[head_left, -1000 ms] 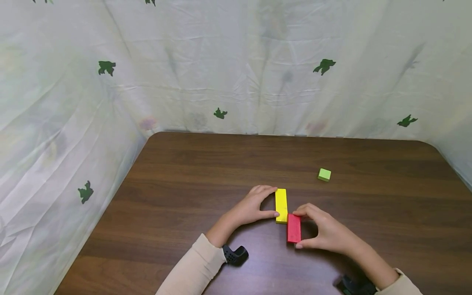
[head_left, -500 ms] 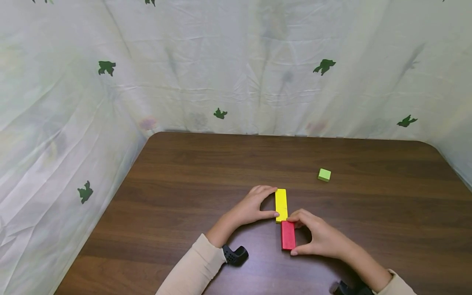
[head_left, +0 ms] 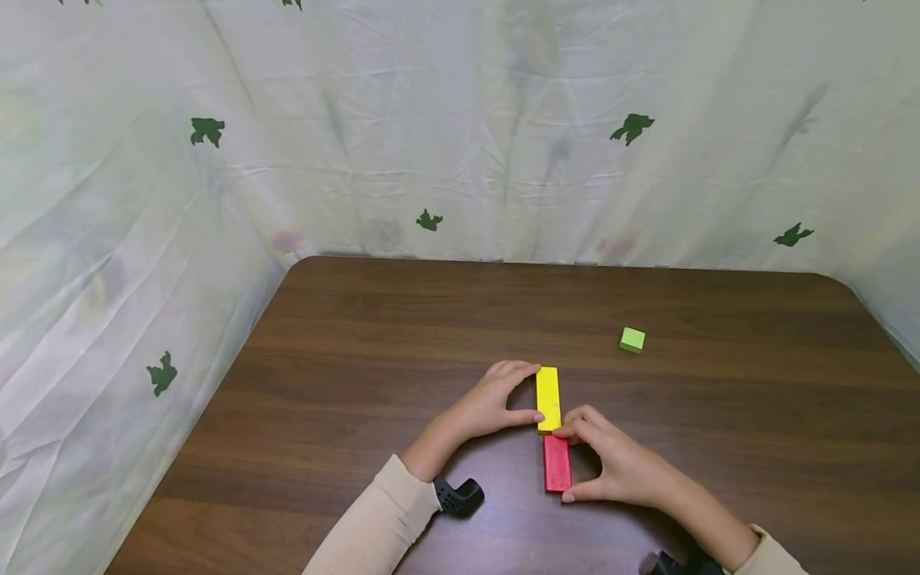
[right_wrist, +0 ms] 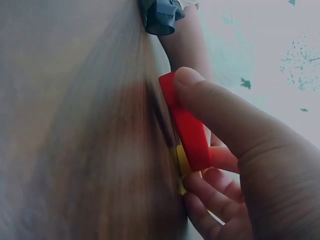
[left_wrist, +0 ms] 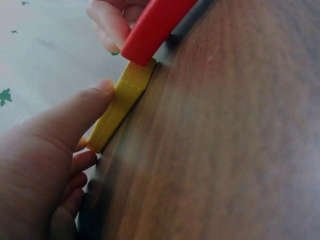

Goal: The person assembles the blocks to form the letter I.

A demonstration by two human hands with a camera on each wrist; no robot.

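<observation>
A yellow block (head_left: 548,399) lies lengthwise on the table, and the left hand (head_left: 489,406) holds it from the left, thumb at the near part and fingers at the far corner. Just nearer the body is a red block (head_left: 557,463), pinched by the right hand (head_left: 618,463) between a thumb at its near end and fingers at its far end. In the left wrist view the red block (left_wrist: 157,30) is by the near end of the yellow block (left_wrist: 120,107). The right wrist view shows the thumb on the red block (right_wrist: 187,125); whether the blocks touch is unclear.
A small light green block (head_left: 632,339) lies farther back on the brown table (head_left: 431,319), right of the yellow one. Behind and to the left hangs a pale cloth (head_left: 503,160) with green leaf shapes. Each wrist carries a black device.
From the right side of the yellow block, the right hand has moved the red block left and toward the body, to the yellow block's near end. The left hand and yellow block stay put.
</observation>
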